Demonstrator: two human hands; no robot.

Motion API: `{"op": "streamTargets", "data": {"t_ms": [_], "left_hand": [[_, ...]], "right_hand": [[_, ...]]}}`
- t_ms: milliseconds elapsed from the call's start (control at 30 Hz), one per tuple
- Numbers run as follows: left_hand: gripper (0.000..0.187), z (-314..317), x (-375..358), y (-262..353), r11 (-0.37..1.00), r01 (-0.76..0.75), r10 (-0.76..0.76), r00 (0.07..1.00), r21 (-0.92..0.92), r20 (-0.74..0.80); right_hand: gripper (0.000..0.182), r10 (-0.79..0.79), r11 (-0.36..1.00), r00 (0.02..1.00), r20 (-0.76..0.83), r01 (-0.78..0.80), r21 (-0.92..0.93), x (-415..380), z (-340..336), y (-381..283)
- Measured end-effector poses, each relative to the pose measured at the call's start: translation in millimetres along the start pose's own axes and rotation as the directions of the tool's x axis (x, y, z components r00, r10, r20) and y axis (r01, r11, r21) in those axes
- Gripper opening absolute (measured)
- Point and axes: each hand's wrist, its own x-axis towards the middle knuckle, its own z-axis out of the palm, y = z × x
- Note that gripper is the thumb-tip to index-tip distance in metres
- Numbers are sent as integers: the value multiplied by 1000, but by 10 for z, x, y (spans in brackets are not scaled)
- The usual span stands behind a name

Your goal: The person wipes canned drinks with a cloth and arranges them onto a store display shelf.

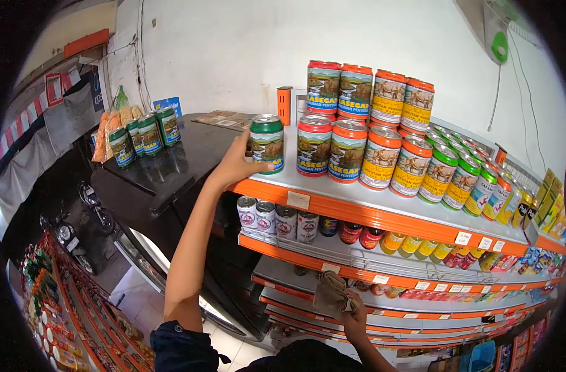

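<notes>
My left hand [238, 162] is wrapped round a green can [267, 146] at the left end of the top shelf [276, 186]. The can stands upright, with its label facing me. Just to its right stand a red-topped can [314, 147] and an orange-topped can [347, 152], with more cans stacked behind. Lower down, in front of the shelves, my right hand [355, 317] grips a crumpled brown cloth [334, 294].
Several green cans [149, 136] stand on a dark counter [202, 146] at the left. Lower shelves hold silver cans [266, 217] and bottles [391, 242]. A wall fan [497, 37] hangs upper right. Motorcycles [69, 239] are visible at the left.
</notes>
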Motion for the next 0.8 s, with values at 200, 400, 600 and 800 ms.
{"op": "streamTargets", "data": {"t_ms": [200,400,600,800], "left_hand": [[74,17,91,-19,998,7,-7,1000,-60,-9],[72,150,284,-256,979,-6,17,999,-203,51],[67,133,281,-210,957,-28,63,992,-289,111],[68,167,317,-166,944,-58,92,992,-324,89]], "right_hand": [[36,-2,1000,999,45,3,-21,-4,162,35],[39,154,985,988,2,-153,75,14,291,105],[40,175,984,984,-15,-174,36,11,429,154],[35,235,968,972,-32,-230,101,-76,483,266]]}}
